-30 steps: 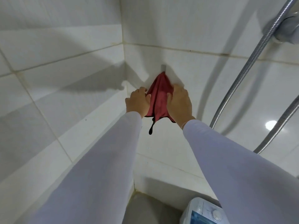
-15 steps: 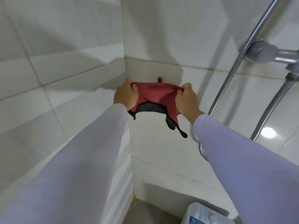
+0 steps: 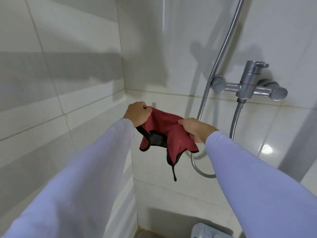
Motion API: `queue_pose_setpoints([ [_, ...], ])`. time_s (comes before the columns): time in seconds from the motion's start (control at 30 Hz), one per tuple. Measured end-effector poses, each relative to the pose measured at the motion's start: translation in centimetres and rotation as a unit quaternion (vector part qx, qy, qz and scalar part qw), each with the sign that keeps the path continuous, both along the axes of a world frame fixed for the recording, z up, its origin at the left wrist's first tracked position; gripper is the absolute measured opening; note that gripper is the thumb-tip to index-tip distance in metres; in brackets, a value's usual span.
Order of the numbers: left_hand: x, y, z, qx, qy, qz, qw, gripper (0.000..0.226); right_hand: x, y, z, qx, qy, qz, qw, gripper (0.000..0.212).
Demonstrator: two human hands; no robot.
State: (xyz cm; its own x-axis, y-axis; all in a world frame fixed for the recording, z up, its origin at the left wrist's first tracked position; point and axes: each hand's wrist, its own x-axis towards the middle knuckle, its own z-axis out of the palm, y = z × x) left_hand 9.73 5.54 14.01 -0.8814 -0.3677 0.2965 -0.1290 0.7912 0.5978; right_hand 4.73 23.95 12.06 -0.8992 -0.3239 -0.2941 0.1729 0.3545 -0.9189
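Note:
A dark red cloth (image 3: pixel 164 129) with black edging and a black hanging loop is stretched between both hands in front of the tiled corner. My left hand (image 3: pixel 138 113) grips its upper left corner, close to a small wall hook (image 3: pixel 153 104). My right hand (image 3: pixel 196 128) pinches the cloth's right edge, a little lower. The cloth's bottom part droops, and its black loop dangles below. Both arms wear white sleeves.
A chrome shower mixer (image 3: pixel 248 85) juts from the right wall. Its metal hose (image 3: pixel 217 64) runs up and loops down behind my right arm. White tiled walls (image 3: pixel 60 100) meet in a corner at the left. A white appliance (image 3: pixel 204 231) shows at the bottom.
The cloth hung bunched from the hook with both hands pressed on it; the hands then spread it apart. Now it is held away from the wall, right hand lower. The view has tilted upward.

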Motion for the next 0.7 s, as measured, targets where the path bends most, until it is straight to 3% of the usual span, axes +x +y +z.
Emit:
queue_pose_setpoints([
  [0.13, 1.9, 4.6, 0.9, 0.007, -0.034, -0.119, 0.992, 0.02, 2.0, 1.2, -0.1, -0.153, -0.065, -0.032, 0.986, 0.036],
  [0.23, 3.3, 6.9, 1.2, 0.052, -0.109, -0.223, 0.967, 0.014, 2.6, 2.2, 0.3, -0.222, -0.076, -0.025, 0.972, 0.043],
  [0.37, 4.6, 8.2, 1.8, 0.116, -0.152, -0.267, 0.945, 0.023, 3.6, 3.4, 1.2, -0.265, -0.057, -0.026, 0.962, 0.045],
  [0.5, 5.3, 8.0, 1.8, 0.172, -0.102, -0.23, 0.952, 0.024, 4.3, 4.7, 1.4, -0.285, -0.044, -0.071, 0.955, 0.044],
  [0.6, 4.8, 6.9, 0.0, 0.18, 0.011, -0.093, 0.979, 0.028, 4.9, 5.8, 1.7, -0.305, -0.046, -0.076, 0.948, 0.043],
  [0.7, 5.3, 7.0, -1.2, 0.314, -0.086, -0.125, 0.937, 0.054, 5.4, 6.8, 2.1, -0.319, -0.043, -0.055, 0.945, 0.036],
])
